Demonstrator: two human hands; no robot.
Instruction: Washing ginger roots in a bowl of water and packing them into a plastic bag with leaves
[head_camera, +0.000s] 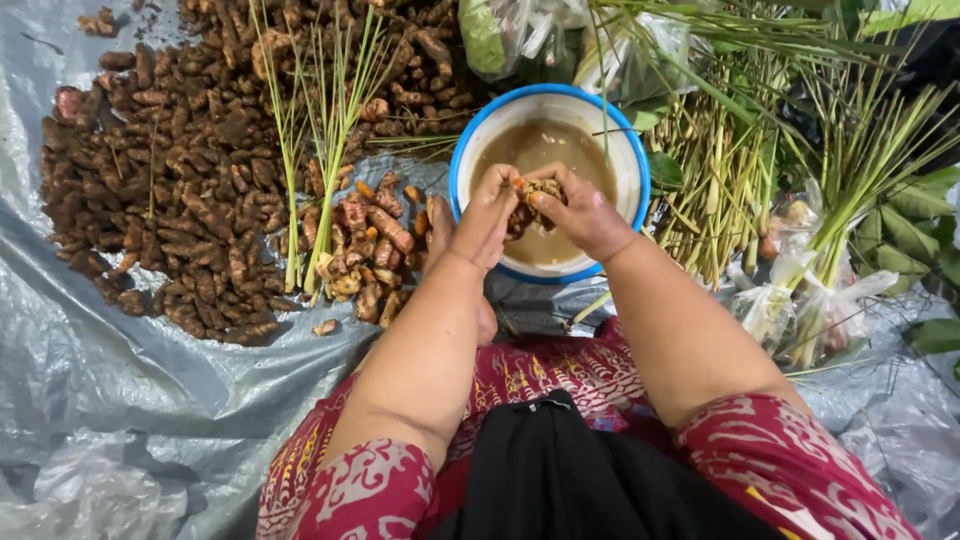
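In the head view, the left hand (487, 215) and right hand (583, 215) are meeting over a blue-rimmed bowl (462, 150) of murky brown water, both closing their fingers on one knobbly root (530, 197) with an orange tip, held just above the water. The bowl is sitting on a grey sheet (120, 370) in front of the person's red patterned lap, with a root pile (190, 170) and lemongrass stalks (320, 130) lying to its left and green stalk bundles (720, 170) leaning to its right.
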